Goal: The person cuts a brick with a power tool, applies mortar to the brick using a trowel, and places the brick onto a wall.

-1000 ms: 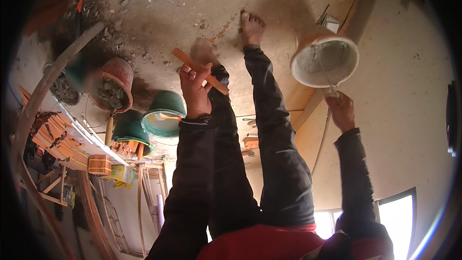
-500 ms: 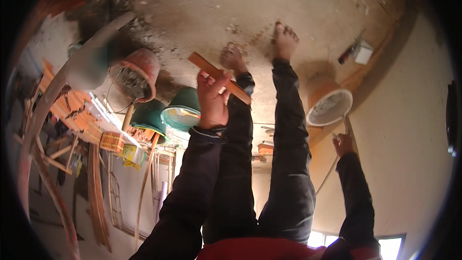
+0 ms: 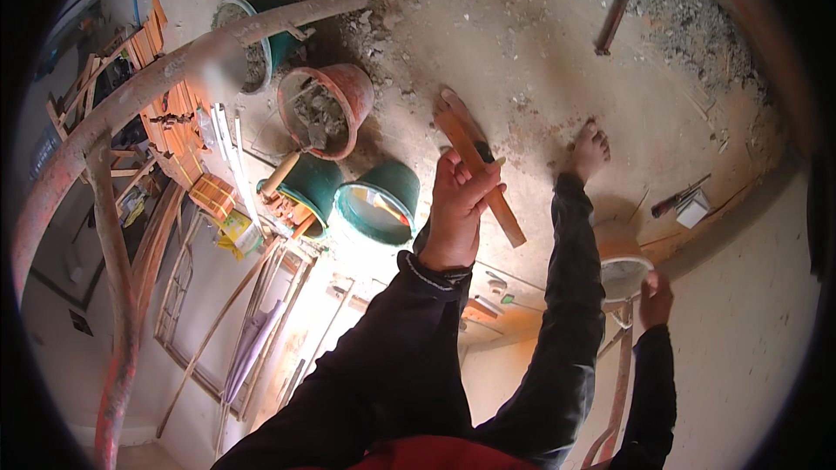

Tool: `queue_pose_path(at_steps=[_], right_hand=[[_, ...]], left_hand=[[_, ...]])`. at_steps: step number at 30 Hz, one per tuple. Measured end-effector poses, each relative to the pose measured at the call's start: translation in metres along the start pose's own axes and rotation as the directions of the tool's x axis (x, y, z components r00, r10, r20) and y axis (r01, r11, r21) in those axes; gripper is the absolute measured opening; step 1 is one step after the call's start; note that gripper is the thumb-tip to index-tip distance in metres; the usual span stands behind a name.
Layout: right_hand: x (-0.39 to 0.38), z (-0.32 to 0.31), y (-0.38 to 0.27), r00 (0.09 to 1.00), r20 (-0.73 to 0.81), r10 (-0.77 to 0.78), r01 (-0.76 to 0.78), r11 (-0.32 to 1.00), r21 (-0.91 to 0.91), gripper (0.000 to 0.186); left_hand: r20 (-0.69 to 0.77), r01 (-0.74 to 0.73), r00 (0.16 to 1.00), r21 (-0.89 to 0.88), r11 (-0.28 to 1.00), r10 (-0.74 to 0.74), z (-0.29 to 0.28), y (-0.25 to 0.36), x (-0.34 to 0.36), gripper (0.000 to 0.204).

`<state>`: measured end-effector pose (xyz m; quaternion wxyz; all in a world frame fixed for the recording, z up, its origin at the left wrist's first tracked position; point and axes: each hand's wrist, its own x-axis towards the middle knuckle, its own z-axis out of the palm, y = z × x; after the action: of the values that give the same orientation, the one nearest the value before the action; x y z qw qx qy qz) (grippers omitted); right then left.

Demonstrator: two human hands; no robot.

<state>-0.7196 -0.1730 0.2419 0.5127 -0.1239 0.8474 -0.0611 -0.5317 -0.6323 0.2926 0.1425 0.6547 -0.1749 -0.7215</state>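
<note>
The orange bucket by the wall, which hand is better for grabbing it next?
Probably the right hand: it is right by the orange bucket, though I can't tell whether it touches. The left hand is farther away and busy gripping a brown strip.

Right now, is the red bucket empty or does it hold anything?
Not empty: a grey mortar-like mix shows inside the red bucket, and a wooden-handled trowel lies across its rim.
</note>
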Motion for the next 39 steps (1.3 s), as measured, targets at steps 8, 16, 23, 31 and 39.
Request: queue_pose_path(at_steps=[8,16,23,31,39], right_hand=[[0.134,-0.041,-0.345,0.814,-0.195,-0.547,0.578,0.736,0.351,0.019],[0.262,0.044,-0.499,0.499,-0.009,-0.867,0.856,0.491,0.162,0.019],[0.309,0.083,-0.512,0.343,0.333,-0.879,0.909,0.399,0.117,0.022],[0.275,0.222,-0.593,0.226,0.529,-0.818,0.786,0.474,0.397,0.028],[0.228,0.297,-0.611,0.333,0.579,-0.745,0.52,0.657,0.546,0.034]], left_hand=[[-0.065,0.092,0.993,-0.112,0.989,-0.099,-0.008,0.033,0.017,0.029],[0.19,-0.268,0.961,0.453,0.85,0.201,0.011,0.139,0.046,0.062],[0.505,-0.733,0.669,0.566,0.376,0.545,0.011,0.184,0.064,0.076],[0.55,-0.814,0.377,0.581,-0.017,0.745,0.003,0.186,0.052,0.067],[0.566,-0.649,0.309,0.713,-0.265,0.764,-0.036,0.148,0.033,0.069]])
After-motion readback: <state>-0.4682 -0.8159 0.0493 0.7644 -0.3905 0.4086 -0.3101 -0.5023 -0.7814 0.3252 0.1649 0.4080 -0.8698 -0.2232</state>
